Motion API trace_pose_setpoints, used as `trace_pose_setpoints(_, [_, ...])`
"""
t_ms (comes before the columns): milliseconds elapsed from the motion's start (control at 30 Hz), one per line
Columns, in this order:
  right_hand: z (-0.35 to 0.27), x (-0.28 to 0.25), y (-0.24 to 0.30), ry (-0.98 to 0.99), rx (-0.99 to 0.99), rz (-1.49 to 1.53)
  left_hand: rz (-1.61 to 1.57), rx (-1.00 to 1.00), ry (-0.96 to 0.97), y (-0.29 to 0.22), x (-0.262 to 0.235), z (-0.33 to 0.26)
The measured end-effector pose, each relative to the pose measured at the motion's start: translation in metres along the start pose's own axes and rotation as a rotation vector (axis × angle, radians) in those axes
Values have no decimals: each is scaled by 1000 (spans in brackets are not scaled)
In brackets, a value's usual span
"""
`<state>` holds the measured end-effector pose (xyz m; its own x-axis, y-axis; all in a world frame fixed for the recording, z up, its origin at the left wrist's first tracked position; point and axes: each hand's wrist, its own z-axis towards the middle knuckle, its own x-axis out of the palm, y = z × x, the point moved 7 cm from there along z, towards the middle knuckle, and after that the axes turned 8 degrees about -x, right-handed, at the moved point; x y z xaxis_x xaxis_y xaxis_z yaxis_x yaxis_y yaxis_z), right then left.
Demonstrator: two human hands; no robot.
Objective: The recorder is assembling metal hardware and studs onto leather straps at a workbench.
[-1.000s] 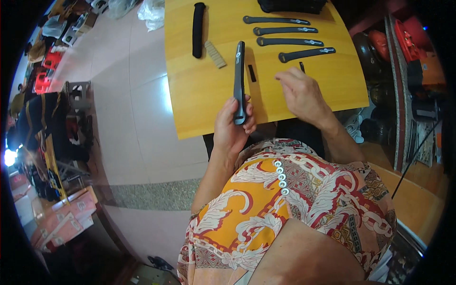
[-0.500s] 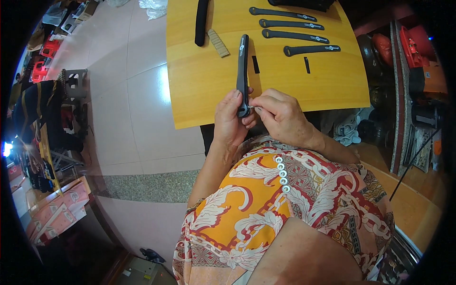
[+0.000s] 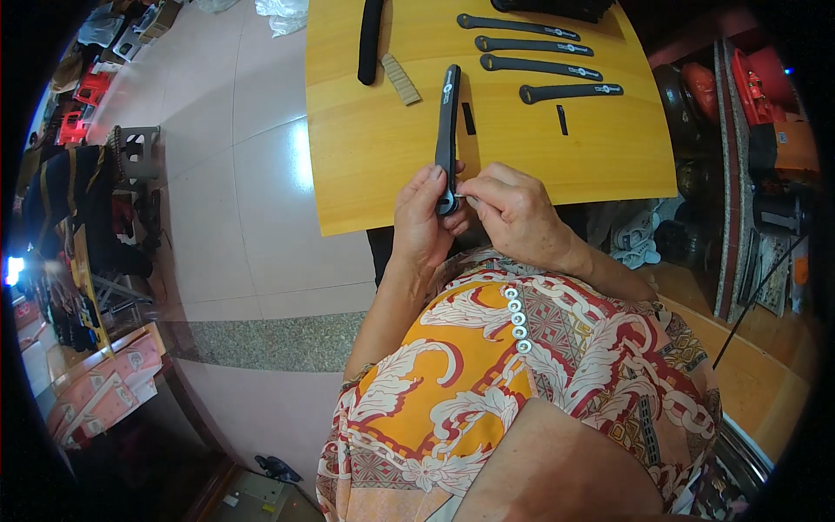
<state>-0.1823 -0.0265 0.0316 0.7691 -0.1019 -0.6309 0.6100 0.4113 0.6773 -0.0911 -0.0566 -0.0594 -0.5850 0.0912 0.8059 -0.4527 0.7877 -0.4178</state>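
Note:
My left hand (image 3: 423,213) is closed on a long black strap (image 3: 448,113) with pale printing near its far end. It points away from me over the near edge of the yellow table (image 3: 374,174). The strap's rounded near end has an opening and lies between my thumb and fingers. Right beside that end, my right hand (image 3: 520,213) pinches thumb against forefinger; a small pale bit shows at the fingertips, too little to name. Several similar black straps (image 3: 539,65) lie in a row at the far right of the table.
On the table are a tan ridged strip (image 3: 401,80), a long black padded piece (image 3: 370,43) and two small black strips (image 3: 470,118), (image 3: 562,120). A dark pile (image 3: 557,7) sits at the far edge. Shelving stands right; a grey stool (image 3: 137,152) stands left.
The far end of the held strap has swung slightly to the right. Both hands stay almost in place, the right still pinching at the strap's near end.

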Motion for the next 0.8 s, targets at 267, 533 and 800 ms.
trace_pose_setpoints(267, [1, 2, 1, 21, -31, -6, -3, -15, -22, 0, 0, 1])
trace_pose_setpoints(533, [0, 2, 7, 11, -118, -7, 53, -18, -19, 0, 2, 0])
trace_pose_setpoints(800, [2, 2, 9, -2, -196, -9, 117, -21, -41, 1, 4, 0])
